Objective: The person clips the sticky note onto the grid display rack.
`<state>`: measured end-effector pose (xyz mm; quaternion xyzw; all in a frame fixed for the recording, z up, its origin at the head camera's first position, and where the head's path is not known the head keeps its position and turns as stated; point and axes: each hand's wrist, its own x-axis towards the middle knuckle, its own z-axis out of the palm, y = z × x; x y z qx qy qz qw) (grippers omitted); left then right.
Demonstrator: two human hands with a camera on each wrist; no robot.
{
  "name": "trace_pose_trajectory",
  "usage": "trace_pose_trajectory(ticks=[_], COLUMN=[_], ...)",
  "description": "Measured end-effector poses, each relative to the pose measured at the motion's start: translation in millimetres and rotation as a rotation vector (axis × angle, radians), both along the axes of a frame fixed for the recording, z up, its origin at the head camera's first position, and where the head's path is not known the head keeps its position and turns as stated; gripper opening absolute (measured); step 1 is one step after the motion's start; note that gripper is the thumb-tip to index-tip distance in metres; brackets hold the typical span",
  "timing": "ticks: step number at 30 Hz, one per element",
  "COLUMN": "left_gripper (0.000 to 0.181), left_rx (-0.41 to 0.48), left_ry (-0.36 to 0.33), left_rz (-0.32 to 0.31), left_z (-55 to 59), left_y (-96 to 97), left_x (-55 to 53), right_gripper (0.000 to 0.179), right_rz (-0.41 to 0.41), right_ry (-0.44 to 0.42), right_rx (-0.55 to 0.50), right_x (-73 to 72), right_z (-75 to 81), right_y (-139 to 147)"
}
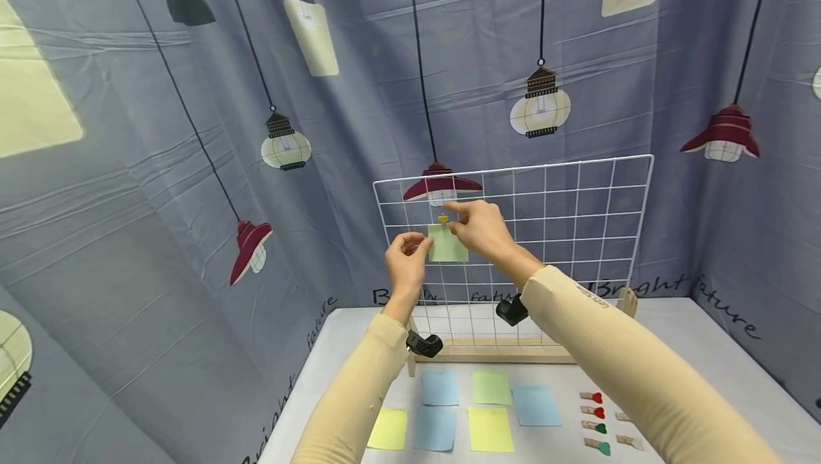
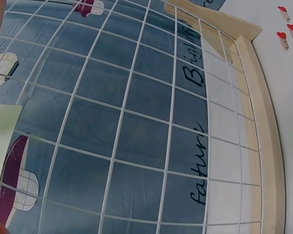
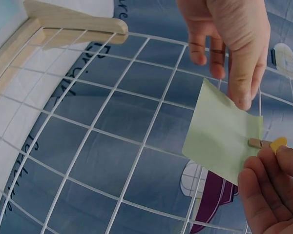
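A pale green sticky note (image 1: 448, 245) hangs upright against the white wire grid (image 1: 564, 218). A small wooden clothespin with a yellow heart (image 3: 278, 144) bites the note's upper edge. My left hand (image 1: 407, 264) pinches the note's left edge; in the right wrist view it comes from the top, its thumb lying on the paper. My right hand (image 1: 481, 229) holds the clothespin by the heart end, index finger above and thumb below, as the right wrist view also shows from the lower right. Only a corner of the note (image 2: 1, 146) and bits of both hands show in the left wrist view.
The grid stands in a wooden base (image 1: 494, 353) on a white table (image 1: 346, 343). Blue (image 1: 537, 405), yellow (image 1: 491, 430) and green (image 1: 492, 386) sticky notes lie before it. Several heart clothespins (image 1: 596, 427) lie at the right. A lamp-patterned curtain (image 1: 359, 107) surrounds the table.
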<state>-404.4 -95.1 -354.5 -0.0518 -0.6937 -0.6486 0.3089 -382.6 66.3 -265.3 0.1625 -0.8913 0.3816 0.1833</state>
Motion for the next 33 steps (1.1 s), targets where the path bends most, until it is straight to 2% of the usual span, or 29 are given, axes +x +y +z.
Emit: trace_pose_trajectory(ticks=[3, 8, 16, 21, 26, 33], left_gripper=[0.019, 0.02, 0.02, 0.022, 0.028, 0.031], left_rx=[-0.028, -0.104, -0.185, -0.218, -0.247, -0.273], left_ry=[-0.004, 0.039, 0.08, 0.092, 0.119, 0.129], left_rz=[0.003, 0.005, -0.015, -0.026, -0.054, -0.116], left_z=[-4.3, -7.8, -5.4, -4.2, -3.7, -3.1], left_y=[-2.3, -5.0, -2.7, -1.6, -4.0, -6.7], left_x=[2.0, 7.8, 16.9, 20.3, 23.1, 27.5], right_gripper=[0.045, 0.043, 0.029, 0.03, 0.031, 0.035], right_rz=[0.002, 0.005, -0.007, 0.019, 0.046, 0.063], right_ry=[-0.001, 0.02, 0.042, 0.015, -0.016, -0.016], right_rx=[-0.011, -0.019, -0.045, -0.031, -0.023, -0.008], right_x=[2.2, 5.6, 10.4, 16.1, 21.8, 26.0], right_z=[-0.6, -0.4, -2.1, -5.3, -5.8, -4.5], right_y=[2, 5, 9, 13, 18, 26])
